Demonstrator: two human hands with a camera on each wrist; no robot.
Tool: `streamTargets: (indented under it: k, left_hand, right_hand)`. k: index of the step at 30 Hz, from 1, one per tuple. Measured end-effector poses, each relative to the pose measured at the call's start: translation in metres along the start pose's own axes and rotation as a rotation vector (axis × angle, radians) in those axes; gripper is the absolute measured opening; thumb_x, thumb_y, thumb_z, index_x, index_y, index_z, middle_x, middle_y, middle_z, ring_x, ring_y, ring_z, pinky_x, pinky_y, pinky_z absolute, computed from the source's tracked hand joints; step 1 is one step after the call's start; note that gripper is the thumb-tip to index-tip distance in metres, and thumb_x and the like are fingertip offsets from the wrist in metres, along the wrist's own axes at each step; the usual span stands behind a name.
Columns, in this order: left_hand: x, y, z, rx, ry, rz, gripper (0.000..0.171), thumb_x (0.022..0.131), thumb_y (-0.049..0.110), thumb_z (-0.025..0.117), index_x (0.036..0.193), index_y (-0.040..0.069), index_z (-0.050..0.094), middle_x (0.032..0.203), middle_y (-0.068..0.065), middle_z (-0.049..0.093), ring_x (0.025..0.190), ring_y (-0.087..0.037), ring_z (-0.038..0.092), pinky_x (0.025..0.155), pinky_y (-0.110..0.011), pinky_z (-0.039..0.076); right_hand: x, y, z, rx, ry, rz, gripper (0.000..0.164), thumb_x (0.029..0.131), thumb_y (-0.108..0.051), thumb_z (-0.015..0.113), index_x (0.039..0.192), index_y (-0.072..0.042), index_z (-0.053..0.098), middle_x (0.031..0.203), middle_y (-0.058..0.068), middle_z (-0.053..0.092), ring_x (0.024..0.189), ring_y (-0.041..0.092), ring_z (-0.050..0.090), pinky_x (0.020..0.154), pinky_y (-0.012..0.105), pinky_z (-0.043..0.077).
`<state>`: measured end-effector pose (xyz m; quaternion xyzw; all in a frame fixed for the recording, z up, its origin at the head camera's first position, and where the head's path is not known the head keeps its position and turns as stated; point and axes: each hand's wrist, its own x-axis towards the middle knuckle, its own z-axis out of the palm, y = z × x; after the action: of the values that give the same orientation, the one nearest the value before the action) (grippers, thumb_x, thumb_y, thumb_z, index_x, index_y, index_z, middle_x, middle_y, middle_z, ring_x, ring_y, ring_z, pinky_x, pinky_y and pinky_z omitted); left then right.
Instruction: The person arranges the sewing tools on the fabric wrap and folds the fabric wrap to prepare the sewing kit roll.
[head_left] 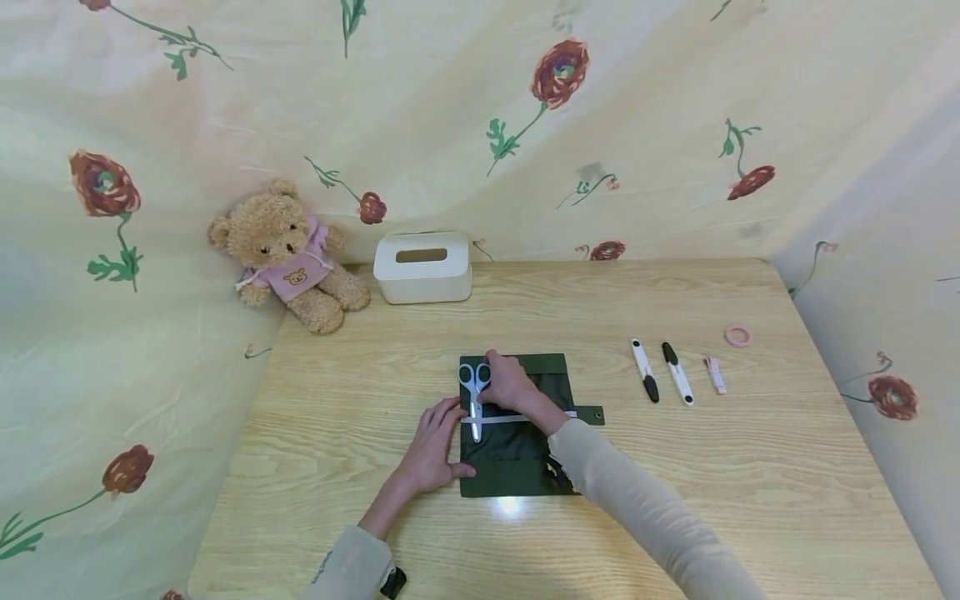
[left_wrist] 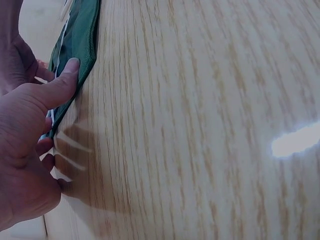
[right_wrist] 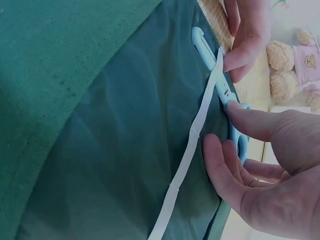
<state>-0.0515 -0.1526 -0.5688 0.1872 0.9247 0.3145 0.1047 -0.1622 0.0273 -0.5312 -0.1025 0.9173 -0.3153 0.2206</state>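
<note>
A dark green fabric pouch [head_left: 517, 475] lies spread on the table, with a white elastic strap [head_left: 510, 418] running across it. Scissors with light blue handles [head_left: 476, 398] lie along the pouch's left side, blades passing under the strap. My right hand [head_left: 512, 385] pinches them near the handles; in the right wrist view the thumb presses beside the pivot of the scissors [right_wrist: 227, 96]. At the pouch's left edge rests my left hand [head_left: 433, 450], fingers extended. Its thumb lies on the fabric in the left wrist view, and a fingertip touches close to the strap's end.
Right of the pouch lie two black-and-white pens [head_left: 645, 371] [head_left: 678, 375], a small pink-and-white item [head_left: 715, 375] and a pink ring [head_left: 738, 336]. A white tissue box [head_left: 423, 287] and a teddy bear [head_left: 288, 250] stand at the back. A snap tab [head_left: 591, 415] sticks out from the pouch.
</note>
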Motion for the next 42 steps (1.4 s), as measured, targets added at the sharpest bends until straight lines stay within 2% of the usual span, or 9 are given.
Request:
streamTargets:
  k: [3, 8, 12, 18, 27, 36, 42]
  left_hand:
    - [0.000, 0.000, -0.001, 0.001, 0.002, -0.001, 0.088, 0.071, 0.032, 0.092, 0.141, 0.007, 0.044, 0.157, -0.012, 0.027, 0.139, -0.035, 0.026, 0.112, -0.049, 0.027]
    - [0.000, 0.000, -0.002, 0.007, 0.011, 0.003, 0.088, 0.071, 0.033, 0.092, 0.141, 0.008, 0.044, 0.157, -0.012, 0.028, 0.139, -0.035, 0.026, 0.113, -0.048, 0.026]
    - [0.000, 0.000, -0.002, 0.015, 0.028, 0.030, 0.088, 0.070, 0.032, 0.092, 0.139, 0.006, 0.045, 0.155, -0.015, 0.030, 0.138, -0.037, 0.028, 0.112, -0.049, 0.028]
    - [0.000, 0.001, -0.003, 0.014, 0.041, 0.051, 0.086, 0.070, 0.031, 0.092, 0.138, 0.004, 0.047, 0.153, -0.018, 0.033, 0.136, -0.039, 0.030, 0.111, -0.050, 0.028]
    - [0.000, 0.001, -0.001, 0.003, 0.038, 0.058, 0.084, 0.070, 0.028, 0.093, 0.136, 0.004, 0.046, 0.153, -0.018, 0.033, 0.136, -0.038, 0.030, 0.111, -0.050, 0.026]
    - [0.000, 0.001, -0.001, 0.000, 0.002, 0.027, 0.085, 0.073, 0.031, 0.091, 0.140, 0.007, 0.043, 0.156, -0.016, 0.028, 0.138, -0.036, 0.027, 0.112, -0.049, 0.026]
    - [-0.001, 0.001, 0.000, -0.006, 0.028, 0.041, 0.087, 0.073, 0.028, 0.091, 0.141, 0.006, 0.042, 0.155, -0.017, 0.030, 0.137, -0.037, 0.028, 0.110, -0.051, 0.029]
  right_hand:
    - [-0.001, -0.001, 0.000, -0.051, -0.003, -0.023, 0.062, 0.077, -0.012, 0.087, 0.127, 0.002, 0.052, 0.096, 0.014, 0.062, 0.079, 0.022, 0.060, 0.065, 0.034, 0.051]
    - [-0.001, -0.001, -0.002, -0.063, -0.020, -0.060, 0.062, 0.077, -0.010, 0.087, 0.127, 0.003, 0.053, 0.098, 0.014, 0.063, 0.082, 0.023, 0.061, 0.067, 0.035, 0.052]
    - [-0.002, 0.001, -0.002, -0.069, -0.009, -0.085, 0.056, 0.081, -0.009, 0.084, 0.126, 0.003, 0.054, 0.099, 0.014, 0.064, 0.082, 0.022, 0.061, 0.067, 0.034, 0.051]
    - [-0.003, 0.004, 0.001, -0.076, 0.043, -0.124, 0.047, 0.087, -0.018, 0.080, 0.121, 0.003, 0.056, 0.093, 0.013, 0.064, 0.076, 0.021, 0.060, 0.064, 0.033, 0.048]
    - [-0.006, 0.003, 0.008, -0.120, 0.059, -0.113, 0.050, 0.084, -0.019, 0.082, 0.122, 0.003, 0.058, 0.094, 0.014, 0.064, 0.080, 0.023, 0.061, 0.066, 0.034, 0.050]
    - [-0.009, 0.000, 0.008, -0.115, 0.035, -0.083, 0.049, 0.084, -0.018, 0.082, 0.123, 0.003, 0.059, 0.101, 0.015, 0.064, 0.084, 0.023, 0.060, 0.069, 0.035, 0.051]
    - [-0.010, 0.000, 0.008, -0.137, 0.027, -0.082, 0.049, 0.083, -0.017, 0.083, 0.121, 0.003, 0.059, 0.100, 0.014, 0.063, 0.084, 0.024, 0.060, 0.070, 0.036, 0.052]
